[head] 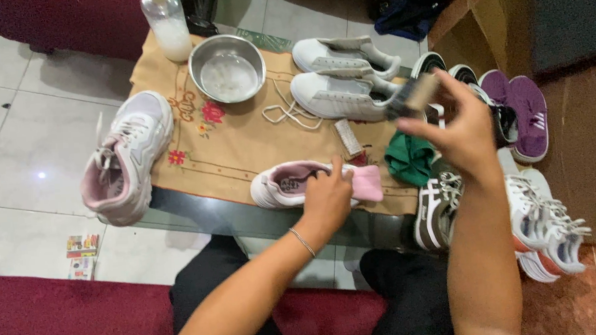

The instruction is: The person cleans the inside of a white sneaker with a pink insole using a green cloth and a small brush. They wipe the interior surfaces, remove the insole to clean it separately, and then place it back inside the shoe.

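Pink-lined white sneaker (292,183) is lying under the left hand (327,198), which is pressing it down on the tan cloth (243,150); above it the right hand (463,135) is gripping a brush (416,94). Holding the shoe firmly would steady scrubbing.

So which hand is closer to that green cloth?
Right. The right hand, gripping a brush, hovers just above the green cloth; the left hand rests on the pink-lined sneaker beside it.

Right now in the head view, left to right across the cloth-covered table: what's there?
Pink-and-white sneaker hanging over the left edge → steel bowl → left hand on a pink-lined shoe → small brush lying on the cloth → green rag → right hand holding a brush.
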